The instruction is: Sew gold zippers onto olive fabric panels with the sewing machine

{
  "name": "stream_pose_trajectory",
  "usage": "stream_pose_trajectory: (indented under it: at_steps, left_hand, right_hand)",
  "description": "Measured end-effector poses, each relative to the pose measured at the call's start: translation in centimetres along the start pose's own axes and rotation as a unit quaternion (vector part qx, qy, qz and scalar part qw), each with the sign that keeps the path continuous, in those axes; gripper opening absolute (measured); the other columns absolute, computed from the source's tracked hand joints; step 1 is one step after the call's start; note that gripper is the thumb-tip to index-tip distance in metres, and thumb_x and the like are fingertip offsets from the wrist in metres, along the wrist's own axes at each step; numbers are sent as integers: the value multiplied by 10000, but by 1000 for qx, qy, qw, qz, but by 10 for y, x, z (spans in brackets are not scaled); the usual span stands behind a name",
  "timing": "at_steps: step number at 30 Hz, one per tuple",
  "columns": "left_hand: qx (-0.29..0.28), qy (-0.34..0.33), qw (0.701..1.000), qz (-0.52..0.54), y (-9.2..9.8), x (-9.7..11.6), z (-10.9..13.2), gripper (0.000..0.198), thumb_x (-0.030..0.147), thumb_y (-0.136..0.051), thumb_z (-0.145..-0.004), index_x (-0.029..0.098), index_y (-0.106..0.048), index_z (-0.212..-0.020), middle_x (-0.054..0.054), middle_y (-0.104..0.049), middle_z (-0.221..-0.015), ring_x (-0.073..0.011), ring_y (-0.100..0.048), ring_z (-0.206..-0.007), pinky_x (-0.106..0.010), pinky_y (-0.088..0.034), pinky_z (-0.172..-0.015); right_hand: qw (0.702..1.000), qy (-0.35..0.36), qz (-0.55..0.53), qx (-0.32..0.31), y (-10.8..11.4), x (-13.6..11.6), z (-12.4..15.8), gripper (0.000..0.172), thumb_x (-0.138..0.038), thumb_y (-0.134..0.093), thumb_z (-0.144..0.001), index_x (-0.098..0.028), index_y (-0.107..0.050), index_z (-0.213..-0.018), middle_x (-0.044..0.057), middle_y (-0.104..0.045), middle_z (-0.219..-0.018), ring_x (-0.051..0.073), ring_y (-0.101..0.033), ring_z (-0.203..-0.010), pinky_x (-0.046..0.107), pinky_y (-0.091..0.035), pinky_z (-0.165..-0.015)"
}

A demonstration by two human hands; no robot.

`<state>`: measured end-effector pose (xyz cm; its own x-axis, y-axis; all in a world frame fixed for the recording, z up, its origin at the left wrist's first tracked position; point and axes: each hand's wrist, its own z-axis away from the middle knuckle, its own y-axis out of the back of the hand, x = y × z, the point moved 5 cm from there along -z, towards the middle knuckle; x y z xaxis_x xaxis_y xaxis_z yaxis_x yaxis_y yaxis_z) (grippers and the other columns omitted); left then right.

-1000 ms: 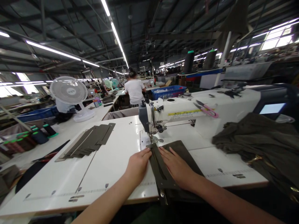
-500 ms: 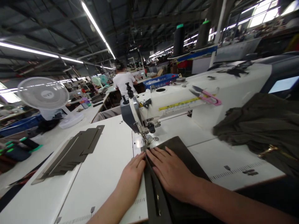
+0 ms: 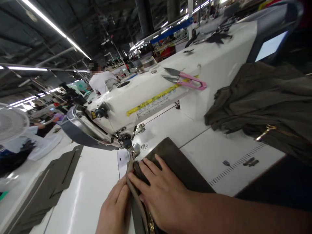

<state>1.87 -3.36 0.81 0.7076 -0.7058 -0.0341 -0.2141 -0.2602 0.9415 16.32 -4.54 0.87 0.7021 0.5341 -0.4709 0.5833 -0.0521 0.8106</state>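
Observation:
Dark olive fabric (image 3: 170, 159) lies under the sewing machine's needle area (image 3: 131, 151). A folded fabric strip (image 3: 136, 195) runs along its left edge towards me, with gold zipper teeth (image 3: 151, 225) showing low down. My left hand (image 3: 114, 204) is closed at the strip's left side, its fingertips gripping the edge just short of the presser foot. My right hand (image 3: 163, 191) lies flat on the fabric, fingers stretched out and slightly spread, the forefinger beside the strip. The left thumb is mostly hidden.
Pink-handled thread snips (image 3: 185, 79) rest on the white machine arm (image 3: 151, 87). Bunched olive cloth (image 3: 263, 94) with a gold zipper pull (image 3: 266, 131) lies right. Cut fabric panels (image 3: 53, 182) are stacked left, near a fan (image 3: 12, 123). A person (image 3: 102, 79) sits beyond.
The view has swung right and closer, so the machine head appears further left. The strip now stands curved up between my hands, and my left hand has curled more at its edge.

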Motion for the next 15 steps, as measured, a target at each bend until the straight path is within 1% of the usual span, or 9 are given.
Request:
stream_pose_trajectory:
  at_steps: [3, 8, 12, 15]
  left_hand:
    - [-11, 3, 1000, 1, 2, 3, -2, 395, 201, -372, -847, 229, -432, -1237, -80, -576, -1186, -237, -593, -1016, -347, -521, -856]
    - [-16, -3, 1000, -16, 5, 7, -7, 361, 177, -365, -836, 204, -460, -1184, -103, -579, -1174, -237, -588, -1023, -353, -520, -854]
    - [-28, -19, 999, -25, 8, 13, -12, 297, 139, -345, -831, 183, -508, -1075, -124, -573, -1177, -237, -577, -1042, -366, -526, -841]
    - [-39, -13, 999, -14, 7, 17, -12, 314, 97, -330, -828, 170, -484, -1093, -137, -540, -1221, -226, -548, -1088, -376, -510, -869]
  right_hand:
    - [1000, 2, -9, 1, 0, 0, 0, 460, -333, -340, -904, -205, -338, -1347, 126, -367, -1377, 302, -275, -1279, 579, -150, -1029]
    - [1000, 3, -13, -2, 2, 0, -1, 460, -332, -339, -901, -184, -358, -1337, 146, -374, -1368, 310, -279, -1276, 589, -156, -1022]
    - [999, 18, 13, -44, 4, 0, 1, 524, -329, -366, -879, -70, -355, -1334, 192, -348, -1373, 304, -249, -1292, 524, -135, -1061]
    - [996, 47, 34, -61, 5, 0, 5, 521, -270, -348, -877, -24, -333, -1337, 197, -296, -1397, 276, -192, -1317, 483, -109, -1083]
